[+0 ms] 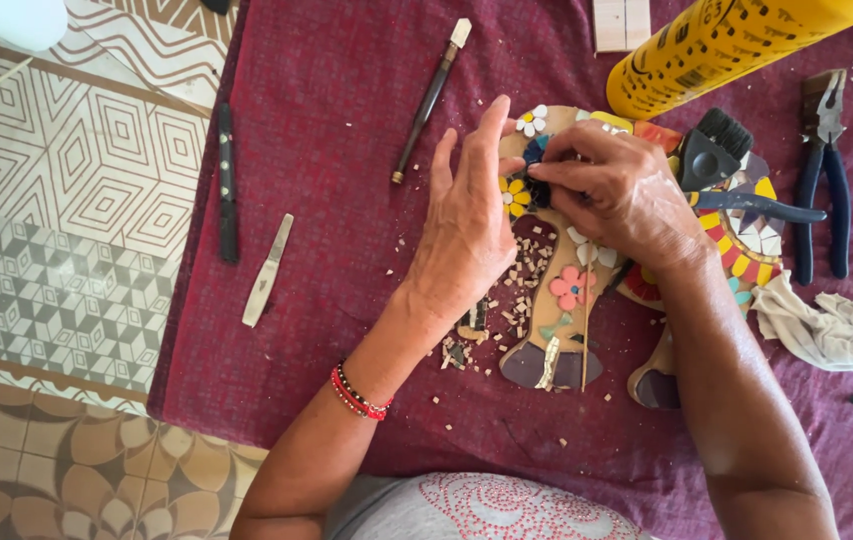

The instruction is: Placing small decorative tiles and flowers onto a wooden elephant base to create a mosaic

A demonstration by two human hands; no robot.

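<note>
Nearest to me, at the bottom edge, a grey top with a red dotted pattern [507, 505] is showing, and both forearms are reaching out from it over the maroon cloth [327, 130] that is covering the work surface. On the left wrist a red and black beaded bracelet [359, 393] is sitting. My left hand [467, 225] is lying open, fingers spread and pointing away, its thumb side resting against the mosaic piece [562, 290], a wooden cut-out covered with coloured tile flowers. My right hand [617, 195] is bunching its fingertips together on a dark blue tile near the top of that piece; whether they are pinching it or only pressing it, I cannot tell. Small pale tile chips [522, 290] are lying scattered between the left hand and the piece.

To the right, a crumpled white rag [827, 330] is lying just beside the piece, with blue-handled pliers [825, 175] beyond it. A black brush [715, 150] is resting on the piece's far part, touching a yellow can [727, 45]. To the left, open cloth is holding a small pale knife [267, 270], a dark tool [228, 185] and a long brown-handled cutter [432, 100], all well apart from the hands. Past the cloth's left edge, patterned tile floor [57, 230] is showing.
</note>
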